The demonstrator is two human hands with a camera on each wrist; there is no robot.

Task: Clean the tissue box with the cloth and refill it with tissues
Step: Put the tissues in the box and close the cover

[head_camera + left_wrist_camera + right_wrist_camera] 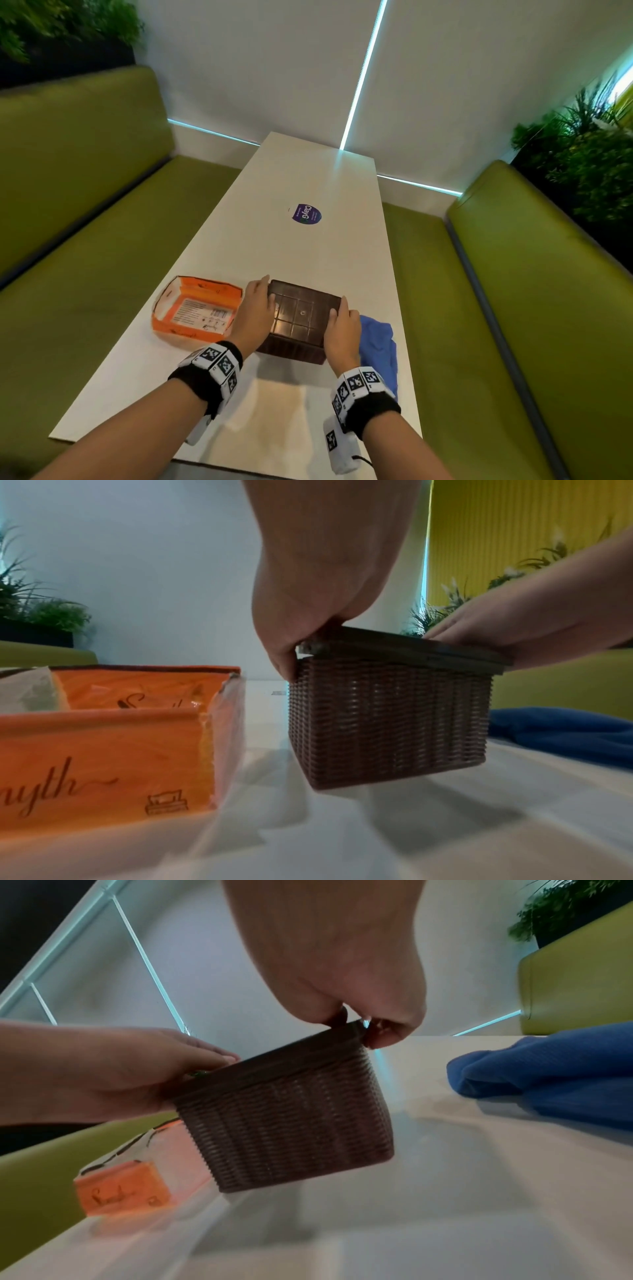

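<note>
A brown woven tissue box (297, 322) (387, 718) (287, 1123) stands on the white table (308, 192), its flat bottom panel (301, 313) facing up. My left hand (255, 310) (308, 631) grips the panel's left edge, thumb on top and fingers down the side. My right hand (340, 323) (352, 1023) pinches the panel's right edge. In the left wrist view the panel sits slightly raised off the box at the left end. An opened orange tissue pack (197, 308) (113, 739) (123, 1188) lies left of the box. A crumpled blue cloth (378, 346) (565, 734) (555, 1069) lies right of it.
Green benches (85, 240) run along both sides of the table. A purple sticker (306, 214) is on the table farther back. Plants (582, 154) stand behind the benches. The table's near edge is close to my forearms.
</note>
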